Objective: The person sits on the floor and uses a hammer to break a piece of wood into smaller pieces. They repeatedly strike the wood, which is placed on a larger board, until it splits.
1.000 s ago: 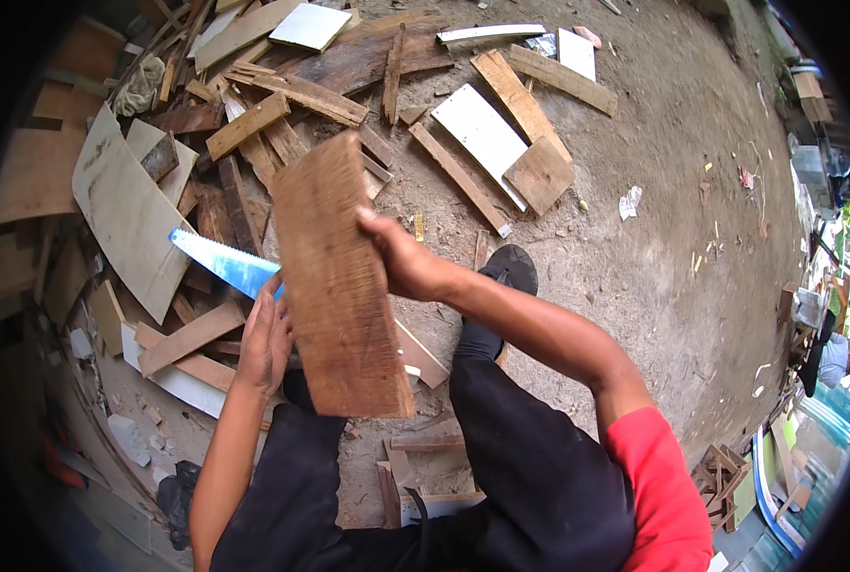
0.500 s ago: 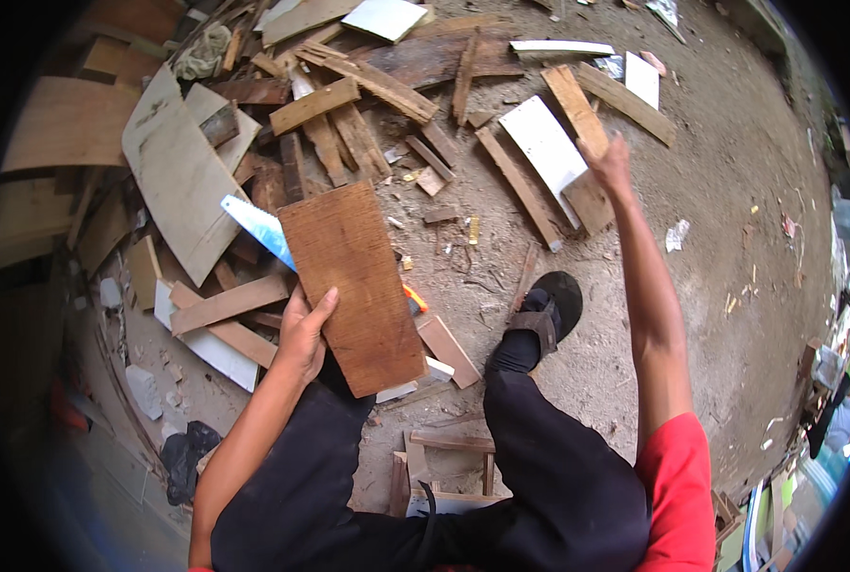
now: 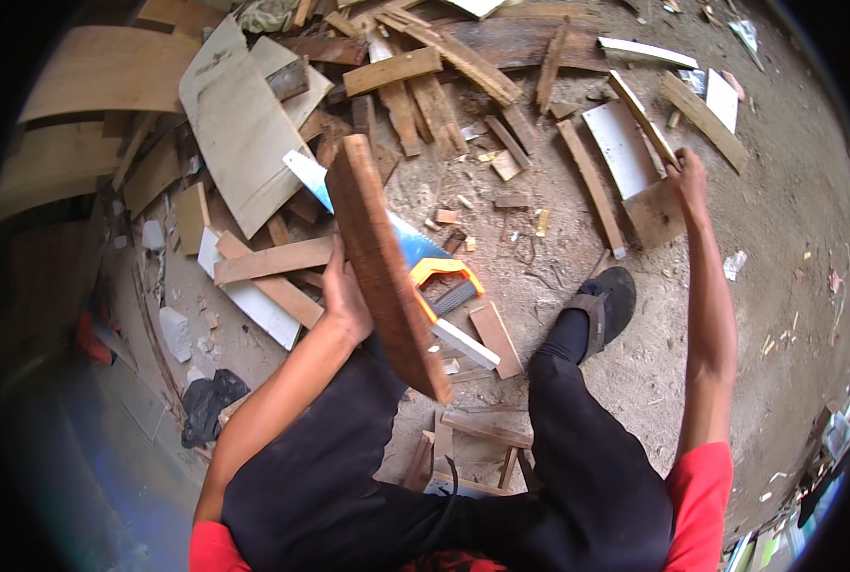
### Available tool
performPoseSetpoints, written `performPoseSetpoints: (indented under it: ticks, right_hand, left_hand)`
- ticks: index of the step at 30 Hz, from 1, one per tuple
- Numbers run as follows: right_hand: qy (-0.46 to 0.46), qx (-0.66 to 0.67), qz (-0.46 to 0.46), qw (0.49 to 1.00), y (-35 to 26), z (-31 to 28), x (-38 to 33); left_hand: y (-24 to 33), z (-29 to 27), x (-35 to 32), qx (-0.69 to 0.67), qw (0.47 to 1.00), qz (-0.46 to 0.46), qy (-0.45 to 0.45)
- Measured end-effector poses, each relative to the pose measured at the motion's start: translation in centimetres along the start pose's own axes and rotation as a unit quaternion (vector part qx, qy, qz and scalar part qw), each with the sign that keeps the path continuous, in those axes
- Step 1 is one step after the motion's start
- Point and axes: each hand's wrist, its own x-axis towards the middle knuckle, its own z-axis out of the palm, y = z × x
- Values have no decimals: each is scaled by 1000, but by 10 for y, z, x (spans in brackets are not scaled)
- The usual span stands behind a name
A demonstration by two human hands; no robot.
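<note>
My left hand (image 3: 345, 294) is closed around a thick brown wooden board (image 3: 379, 262), held up over my left leg with its narrow edge turned toward me. Behind that board lies a handsaw (image 3: 458, 291) with a blue blade and an orange and black handle; the board covers part of the blade. Out to the right, my right hand (image 3: 689, 181) grips the near end of a narrow wooden plank (image 3: 642, 116), which is tipped on its edge. Beneath this plank lie a white panel (image 3: 618, 148) and a brown board piece (image 3: 656, 214) on the dirt ground.
Scrap wood (image 3: 425, 105) is heaped at the far left and centre, with a large pale panel (image 3: 244, 129) leaning there. My sandalled right foot (image 3: 608, 310) rests on the ground. A small wooden frame (image 3: 482, 434) stands between my legs. A black plastic bag (image 3: 212, 405) lies at left.
The board in my left hand has turned from flat face to narrow edge, uncovering the saw's handle. The plank in my right hand has tipped onto its edge. The whole view has shifted.
</note>
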Motion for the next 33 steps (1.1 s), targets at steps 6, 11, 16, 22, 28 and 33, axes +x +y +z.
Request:
performPoseSetpoints:
  ticks: [6, 11, 16, 22, 28, 33]
  right_hand:
    - [71, 50, 0, 996, -57, -35, -6]
    - [48, 87, 3, 995, -71, -31, -9]
    - [4, 166, 46, 985, -90, -13, -24]
    - [-96, 400, 101, 906, -193, -32, -69]
    - [-266, 506, 108, 813, -278, -39, -134]
    - [-399, 582, 100, 701, -332, -49, -172]
  left_hand:
    - [16, -46, 20, -93, 913, -3, -398]
    - [48, -35, 16, -100, 901, 28, -421]
    - [116, -46, 53, -117, 877, 82, -459]
    - [161, -33, 46, 139, 913, 341, 173]
    - [40, 18, 19, 293, 945, 127, -73]
    - [-9, 25, -3, 233, 953, 54, -187]
